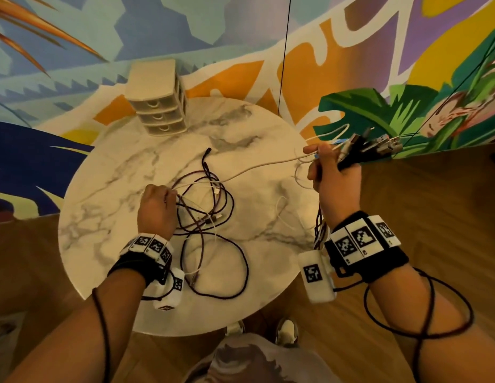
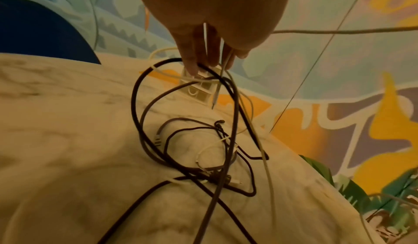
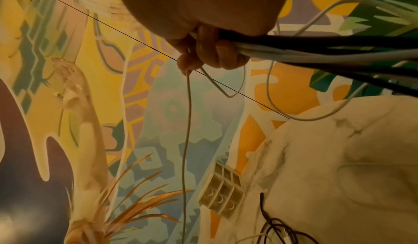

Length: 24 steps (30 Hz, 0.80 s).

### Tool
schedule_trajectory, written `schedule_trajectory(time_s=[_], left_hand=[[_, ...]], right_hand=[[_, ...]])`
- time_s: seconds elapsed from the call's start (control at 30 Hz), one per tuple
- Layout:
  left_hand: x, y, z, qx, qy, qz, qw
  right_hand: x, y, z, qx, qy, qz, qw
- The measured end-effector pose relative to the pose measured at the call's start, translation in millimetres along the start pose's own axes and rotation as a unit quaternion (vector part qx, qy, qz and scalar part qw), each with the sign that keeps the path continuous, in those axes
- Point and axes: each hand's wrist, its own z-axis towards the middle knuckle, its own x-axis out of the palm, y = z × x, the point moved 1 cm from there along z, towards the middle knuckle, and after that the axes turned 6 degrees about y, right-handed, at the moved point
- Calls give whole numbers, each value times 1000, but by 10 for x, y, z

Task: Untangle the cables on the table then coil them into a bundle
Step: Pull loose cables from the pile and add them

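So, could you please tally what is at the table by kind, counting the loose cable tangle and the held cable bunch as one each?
hands: 2, the left hand and the right hand
cable tangle: 1, pinched by the left hand
cable bunch: 1, gripped in the right hand
three-drawer mini organiser: 1
round marble table: 1
Total: 6

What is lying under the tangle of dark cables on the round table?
Under the dark cables only thin white cables and the marble table show. Where the strands cross thickly, anything beneath stays hidden.
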Motion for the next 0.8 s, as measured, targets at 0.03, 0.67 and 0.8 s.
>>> schedule_trajectory(time_s=[0.03,0.67,0.8], left_hand=[[18,31,12,-7,29,21,999],[91,-715,-415,174,271,184,928],[108,-1690,-574,244,293,-9,924]], right_hand=[[-15,-2,-11,0,0,3,1000],[-497,83,-173,9,-48,10,999],[-663,93,-250,6,-34,-26,999]])
